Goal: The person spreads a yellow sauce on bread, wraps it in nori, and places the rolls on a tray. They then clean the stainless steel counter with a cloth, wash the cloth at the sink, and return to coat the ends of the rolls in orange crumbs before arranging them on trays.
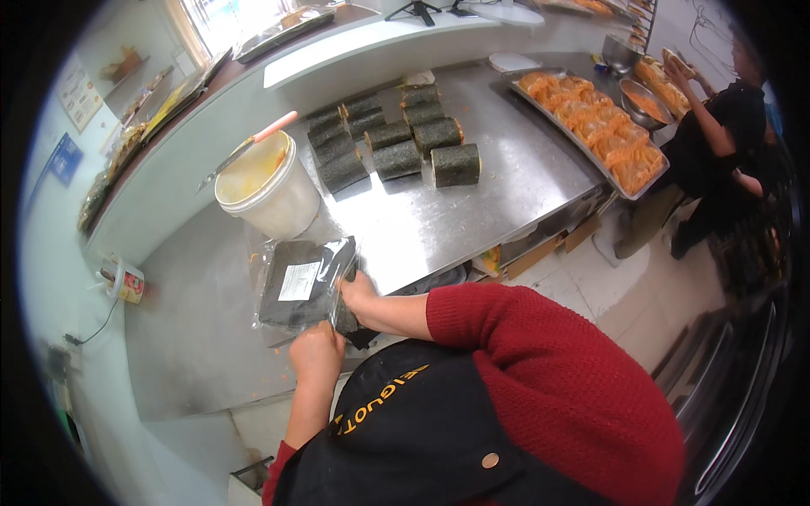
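A clear plastic bag of dark nori sheets (278, 269) with a white printed label (299, 281) lies near the front edge of the steel table (196, 341). My left hand (317, 348) is closed on the near edge of the bag. At the bag's right end, my right hand (358, 296) grips the dark sheets, which jut out there over the table edge. Its fingertips are partly hidden by the plastic and the sheets. Beyond the bag stands a white plastic bucket (278, 205) with yellow residue inside. A spatula with a pink handle (275, 126) rests across its rim.
Several nori-wrapped rolls (397, 159) stand in rows behind the bucket. A metal tray of orange-topped buns (588, 120) overhangs the table's right edge. Beside it are metal bowls (645, 104) and a co-worker (721, 126) holding food. A small tub (130, 284) is by the left wall.
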`<state>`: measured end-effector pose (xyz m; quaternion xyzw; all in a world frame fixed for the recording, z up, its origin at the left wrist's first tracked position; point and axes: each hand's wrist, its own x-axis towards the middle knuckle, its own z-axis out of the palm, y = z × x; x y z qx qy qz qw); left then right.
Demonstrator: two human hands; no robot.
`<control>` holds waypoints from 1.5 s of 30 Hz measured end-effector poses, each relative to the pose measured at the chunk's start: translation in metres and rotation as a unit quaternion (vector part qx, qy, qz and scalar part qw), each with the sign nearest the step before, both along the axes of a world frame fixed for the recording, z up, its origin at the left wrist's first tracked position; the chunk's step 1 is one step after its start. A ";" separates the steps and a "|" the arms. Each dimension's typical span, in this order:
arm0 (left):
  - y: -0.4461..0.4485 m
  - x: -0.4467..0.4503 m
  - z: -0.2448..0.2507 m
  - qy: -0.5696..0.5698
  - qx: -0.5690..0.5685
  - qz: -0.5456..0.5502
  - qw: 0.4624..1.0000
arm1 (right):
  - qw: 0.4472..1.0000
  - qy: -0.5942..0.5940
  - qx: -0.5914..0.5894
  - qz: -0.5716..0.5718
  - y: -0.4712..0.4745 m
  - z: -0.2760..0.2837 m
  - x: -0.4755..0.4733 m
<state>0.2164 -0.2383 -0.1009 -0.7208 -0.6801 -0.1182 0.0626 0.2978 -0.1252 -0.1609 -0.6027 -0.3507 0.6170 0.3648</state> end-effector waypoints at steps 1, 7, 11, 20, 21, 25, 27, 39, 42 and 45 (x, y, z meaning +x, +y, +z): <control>0.001 0.000 0.002 -0.009 0.020 0.003 1.000 | 0.998 0.022 0.003 0.054 0.001 0.005 0.003; 0.001 -0.021 0.020 -0.047 0.064 0.030 0.996 | 0.912 0.101 -0.091 0.388 0.018 0.029 0.021; 0.004 -0.023 0.027 -0.062 0.066 -0.064 0.994 | 0.911 0.045 -0.034 0.409 0.013 0.037 0.011; -0.020 -0.157 0.080 -0.213 0.142 0.171 0.951 | 0.893 0.241 0.108 0.365 -0.018 0.095 -0.008; -0.020 -0.183 0.090 -0.247 0.145 0.168 0.943 | 0.870 0.285 0.185 0.357 -0.020 0.100 0.000; -0.029 -0.260 0.118 -0.419 0.164 0.172 0.876 | 0.905 0.192 0.144 0.351 -0.016 0.099 0.041; -0.027 -0.288 0.121 -0.425 0.184 0.200 0.863 | 0.947 0.154 0.113 0.259 -0.017 0.086 0.059; 0.035 -0.355 0.005 -0.012 0.223 0.177 0.959 | 0.982 0.142 0.107 -0.066 -0.047 0.035 0.107; 0.042 -0.334 -0.033 -0.110 0.044 0.231 0.966 | 0.982 0.116 0.122 -0.084 -0.048 0.023 0.115; 0.053 -0.319 -0.045 -0.181 0.080 0.229 0.953 | 0.989 0.094 0.085 -0.078 -0.046 0.016 0.130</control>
